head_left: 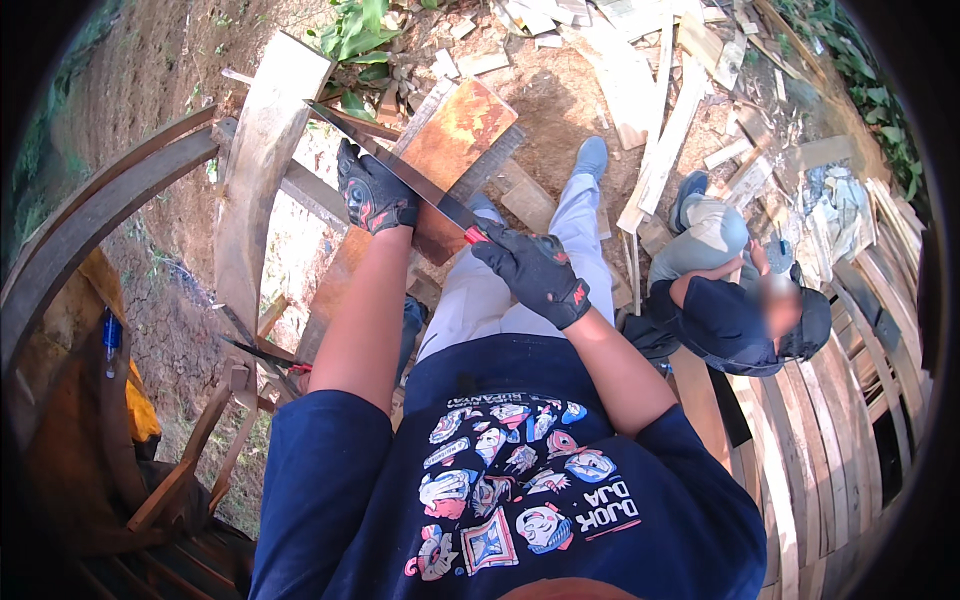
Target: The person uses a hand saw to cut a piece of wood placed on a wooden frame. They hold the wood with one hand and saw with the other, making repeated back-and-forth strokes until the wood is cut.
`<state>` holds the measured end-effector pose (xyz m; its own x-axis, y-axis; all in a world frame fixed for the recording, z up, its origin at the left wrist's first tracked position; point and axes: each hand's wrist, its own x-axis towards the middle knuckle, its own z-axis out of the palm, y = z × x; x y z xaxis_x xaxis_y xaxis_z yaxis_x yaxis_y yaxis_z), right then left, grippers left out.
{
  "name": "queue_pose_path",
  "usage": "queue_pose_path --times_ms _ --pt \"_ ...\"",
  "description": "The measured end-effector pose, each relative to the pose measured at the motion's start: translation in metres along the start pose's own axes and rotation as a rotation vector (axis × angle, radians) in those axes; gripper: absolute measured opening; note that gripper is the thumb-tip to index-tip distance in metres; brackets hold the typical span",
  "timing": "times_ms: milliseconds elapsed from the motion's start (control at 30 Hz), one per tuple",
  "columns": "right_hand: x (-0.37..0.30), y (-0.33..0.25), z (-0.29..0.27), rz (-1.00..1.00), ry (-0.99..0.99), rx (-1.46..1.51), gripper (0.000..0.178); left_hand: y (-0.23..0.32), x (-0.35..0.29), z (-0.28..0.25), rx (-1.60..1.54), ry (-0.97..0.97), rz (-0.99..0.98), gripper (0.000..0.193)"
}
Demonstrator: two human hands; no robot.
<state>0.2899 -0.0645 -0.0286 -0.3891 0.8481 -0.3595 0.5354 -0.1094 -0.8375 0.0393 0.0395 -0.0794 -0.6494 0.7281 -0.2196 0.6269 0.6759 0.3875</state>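
Observation:
In my right hand (535,268), a black work glove closes round the red handle of a handsaw (440,203). Its long dark blade slants up and left across a reddish-brown wooden board (462,133). My left hand (376,192), gloved the same way, is at the board's left edge, right beside the blade. The fingers look bent over that edge, though their tips are partly hidden. Below the blade, the board continues between my forearm and my legs. Where the teeth meet the wood cannot be made out.
To the left stand a pale curved plank (252,180) and dark bent beams (110,220). A second red-handled blade (262,352) lies near my left elbow. Another person (735,300) sits at the right, beside stacked planks (815,460). Wood offcuts (485,64) litter the ground ahead.

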Motion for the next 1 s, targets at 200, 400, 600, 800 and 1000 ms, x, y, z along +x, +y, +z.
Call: queue_pose_path --times_ms 200,400,600,800,1000 --pt "-0.081 0.039 -0.020 0.128 -0.095 0.098 0.049 0.003 -0.004 0.001 0.022 0.058 -0.023 0.053" --pt "0.002 -0.002 0.014 0.053 -0.015 0.044 0.051 0.007 -0.005 -0.001 0.022 0.027 -0.030 0.052" --pt "-0.031 0.009 0.003 0.078 -0.020 0.016 0.049 -0.005 -0.007 0.002 0.034 0.036 -0.029 0.052" --pt "-0.040 -0.008 -0.033 0.206 -0.143 0.092 0.045 0.004 -0.009 -0.002 0.010 0.025 -0.010 0.051" --pt "-0.003 0.002 0.007 -0.062 0.036 -0.042 0.043 -0.002 -0.004 -0.001 -0.052 0.001 0.003 0.050"
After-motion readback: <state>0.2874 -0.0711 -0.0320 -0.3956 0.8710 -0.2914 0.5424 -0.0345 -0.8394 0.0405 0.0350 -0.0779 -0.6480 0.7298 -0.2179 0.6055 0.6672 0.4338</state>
